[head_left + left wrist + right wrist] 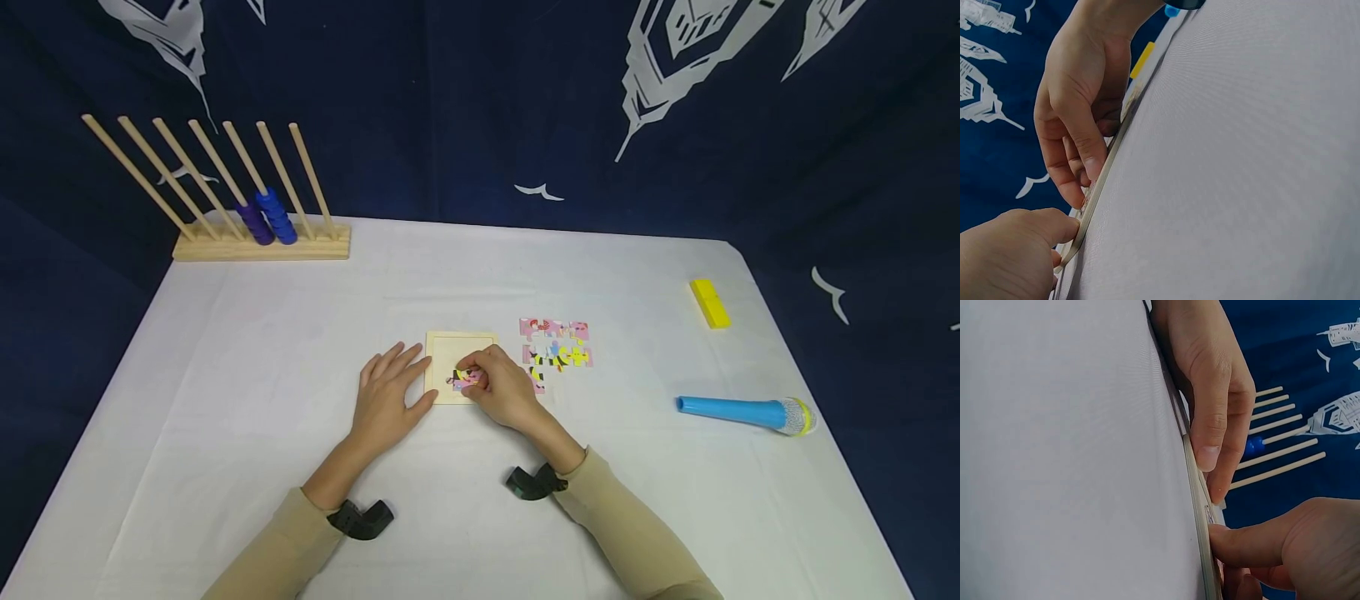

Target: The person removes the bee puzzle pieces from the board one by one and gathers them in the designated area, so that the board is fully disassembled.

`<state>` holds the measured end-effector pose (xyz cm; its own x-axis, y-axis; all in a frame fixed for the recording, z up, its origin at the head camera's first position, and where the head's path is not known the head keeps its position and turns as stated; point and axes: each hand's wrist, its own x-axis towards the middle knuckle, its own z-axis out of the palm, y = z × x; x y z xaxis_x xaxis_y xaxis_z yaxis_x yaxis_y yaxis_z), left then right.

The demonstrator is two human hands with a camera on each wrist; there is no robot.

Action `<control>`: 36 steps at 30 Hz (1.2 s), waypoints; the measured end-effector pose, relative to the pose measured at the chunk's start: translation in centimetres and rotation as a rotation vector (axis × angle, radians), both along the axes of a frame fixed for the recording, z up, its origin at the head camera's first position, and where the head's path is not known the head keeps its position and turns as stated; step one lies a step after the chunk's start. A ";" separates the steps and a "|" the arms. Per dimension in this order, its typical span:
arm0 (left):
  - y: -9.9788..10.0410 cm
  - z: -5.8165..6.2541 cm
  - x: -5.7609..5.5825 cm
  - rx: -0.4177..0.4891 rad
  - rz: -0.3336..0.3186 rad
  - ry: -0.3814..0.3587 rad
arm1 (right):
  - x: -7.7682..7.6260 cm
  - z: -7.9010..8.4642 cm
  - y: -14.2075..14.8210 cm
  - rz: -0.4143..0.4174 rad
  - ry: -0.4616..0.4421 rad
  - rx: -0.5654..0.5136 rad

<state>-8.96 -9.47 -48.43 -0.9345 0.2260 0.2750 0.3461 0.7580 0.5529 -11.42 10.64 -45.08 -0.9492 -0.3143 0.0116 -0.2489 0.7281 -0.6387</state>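
Note:
A shallow wooden puzzle tray (450, 352) lies on the table between the two hands. My left hand (388, 396) is spread at its left side, with the thumb and fingertips right at the rim. Over the lower part of the tray, my right hand (506, 387) pinches a small printed puzzle piece (463, 379) between thumb and curled fingers, which partly cover it. From the left wrist view, the right hand (1082, 94) reaches down over the tray's thin edge (1102, 175). Loose pink and yellow jigsaw pieces (555, 357) lie in rows just right of the tray.
A wooden rod stand (262, 252) with purple and blue beads stands at the back left. Toward the right lie a yellow block (709, 303) and a blue toy microphone (735, 410). White cloth (225, 375) covers the table; a dark patterned curtain (480, 108) hangs behind.

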 end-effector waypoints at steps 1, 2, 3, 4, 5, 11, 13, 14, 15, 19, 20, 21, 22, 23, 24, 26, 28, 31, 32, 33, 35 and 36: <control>0.0 0.0 0.0 0.000 0.000 0.000 | 0.0 0.0 0.0 -0.002 0.000 0.001; 0.0 0.0 0.0 0.001 0.000 0.000 | 0.0 -0.1 0.0 -0.003 -0.001 0.002; 0.0 0.0 0.0 0.001 -0.001 0.000 | 0.0 -0.1 0.0 -0.003 -0.001 0.000; 0.0 0.0 0.0 0.002 -0.001 0.001 | 0.0 -0.1 0.0 -0.004 -0.002 0.000; 0.0 0.0 0.0 0.003 -0.001 0.002 | 0.0 -0.1 0.0 -0.005 -0.003 -0.001; 0.0 0.0 -0.1 0.010 -0.001 0.012 | 0.0 0.1 0.0 -0.011 0.005 -0.015; 0.1 0.0 -0.1 0.010 -0.002 0.013 | 0.0 0.0 0.0 -0.007 0.010 -0.022; 0.1 0.0 0.0 0.009 -0.002 0.012 | 0.1 0.0 0.0 -0.005 0.013 -0.026; 0.1 -0.1 0.0 0.007 -0.002 0.013 | 0.1 0.0 0.1 -0.002 0.017 -0.029; 0.1 -0.2 0.1 0.003 -0.002 0.015 | 0.2 -0.1 0.1 0.010 0.027 -0.057; 0.1 -0.2 0.1 0.002 -0.001 0.017 | 0.1 0.0 0.1 0.013 0.023 -0.076; 0.1 -0.1 0.0 0.001 -0.001 0.019 | 0.1 0.0 0.2 0.017 0.013 -0.103; 0.1 -0.2 0.1 0.001 -0.002 0.017 | 0.1 0.2 0.2 0.024 -0.002 -0.135; 0.1 -0.2 0.1 -0.001 -0.002 0.016 | 0.1 0.3 0.2 0.028 -0.021 -0.166; 0.1 -0.2 0.1 -0.002 -0.002 0.014 | 0.0 0.5 0.3 0.033 -0.040 -0.200; 0.1 -0.2 0.1 -0.007 0.002 0.013 | 0.0 1.2 0.5 0.040 -0.085 -0.267; 0.0 -0.3 0.1 -0.009 0.005 0.014 | 0.0 2.0 0.8 0.047 -0.113 -0.320; 0.0 -0.3 0.1 0.001 0.006 0.016 | -0.1 3.4 1.7 0.030 -0.125 -0.363; 0.0 -0.3 0.1 0.008 0.004 0.016 | -0.1 3.8 2.1 0.019 -0.125 -0.372; 0.1 -0.3 0.1 0.015 0.002 0.017 | -0.1 4.1 2.5 0.007 -0.118 -0.377; 0.1 -0.3 0.1 0.026 -0.003 0.021 | -0.2 4.5 3.7 -0.028 -0.120 -0.382; 0.2 -0.3 0.1 0.030 -0.005 0.022 | -0.2 4.7 4.4 -0.044 -0.119 -0.379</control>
